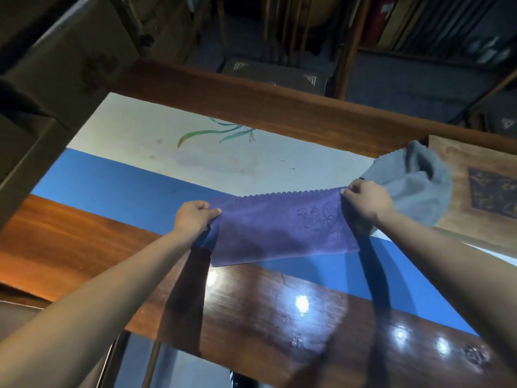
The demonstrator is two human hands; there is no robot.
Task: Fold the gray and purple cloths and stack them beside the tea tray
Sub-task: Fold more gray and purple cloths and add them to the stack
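While the purple cloth [282,228] hangs stretched between two raised hands, the folding looks to be only at its start. The left hand [193,218] pinches one upper corner of the cloth and the right hand [366,203] pinches the other, both closed on its scalloped top edge, so the cloth is held taut above a blue and white table runner [126,175] that lies on a glossy wooden table [279,312]. The cloth's lower edge droops toward the runner; whether it touches cannot be told. The gray cloth [411,183] lies crumpled and unfolded just behind the right hand, partly draped over the edge of a wooden tea tray [475,158] at the right. Judging by this, no cloth is folded yet and nothing is stacked: the purple cloth needs folding, then the gray, then both stacked beside the tray.
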